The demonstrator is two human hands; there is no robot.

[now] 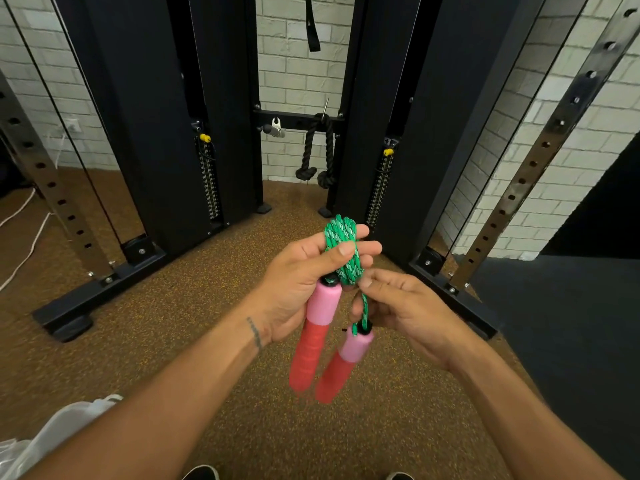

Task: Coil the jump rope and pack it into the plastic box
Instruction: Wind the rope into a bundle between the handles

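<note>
Black shoes (202, 472): two toes at the near edge, on the floor.
Bag (52, 434): white plastic, crumpled in the near left corner.
Right handle (341, 368): pink foam above a red grip, hanging end down from a short strand, lower than its twin and just beside it.
Left handle (313, 341): same colours, hanging end down, its black cap up against the left palm.
Right hand (408, 313): thumb and forefinger pinch the free strand just below the coil. The other fingers are loosely curled behind it.
Left hand (294, 282): thumb pressed across the front of the wound rope (341, 251), fingers wrapped behind, clamping the loops.
Rope: green braid, in a tight coil in the left hand, held over the floor. One strand runs down to the right handle.
Floor (194, 306): brown speckled rubber, with a dark mat (571, 323) to the right.
Machine (156, 116): black cable frame, far, with two weight stacks and yellow pins. A black knotted cord (317, 150) hangs from the crossbar between them.
Wall (298, 71): pale brick, farthest.
</note>
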